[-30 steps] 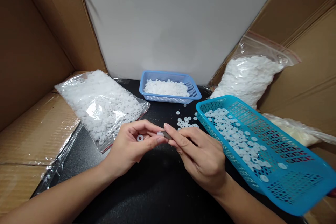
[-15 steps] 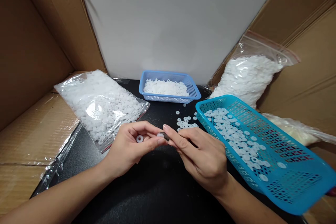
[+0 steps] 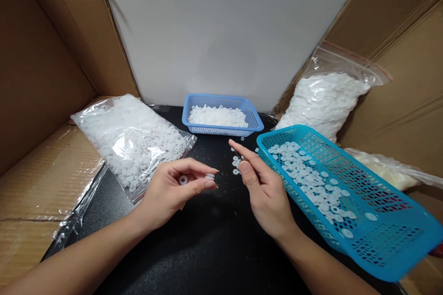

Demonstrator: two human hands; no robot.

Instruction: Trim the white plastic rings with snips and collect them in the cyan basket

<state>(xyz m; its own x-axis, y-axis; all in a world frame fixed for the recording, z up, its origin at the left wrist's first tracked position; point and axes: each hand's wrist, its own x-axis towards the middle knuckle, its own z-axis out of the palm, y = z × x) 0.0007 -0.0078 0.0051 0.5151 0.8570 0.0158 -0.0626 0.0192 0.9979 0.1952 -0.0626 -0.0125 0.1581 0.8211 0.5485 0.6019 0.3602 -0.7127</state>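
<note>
My left hand (image 3: 173, 189) pinches a small white plastic washer piece (image 3: 209, 176) between thumb and forefinger. A second white washer (image 3: 183, 179) lies against its curled fingers. To the right, apart from it, my right hand (image 3: 265, 189) grips a thin dark metal tool (image 3: 237, 152), mostly hidden along the forefinger; its exact kind cannot be made out. Several loose washers (image 3: 236, 164) lie on the black table just beyond the right hand. Beside that hand stands a turquoise basket (image 3: 391, 267) with many white washers in its far left half.
A blue basket (image 3: 221, 130) full of small white rings stands at the back. On the left lies a clear bag of white rings (image 3: 138, 143). Another bag of white pieces (image 3: 321, 101) leans at the back right, and a bag with pale yellow contents (image 3: 387, 170) lies behind the turquoise basket.
My right hand has drawn away from the left hand to the right with the dark tool, its forefinger now raised. The left hand stays in place with the washer piece between its fingertips.
</note>
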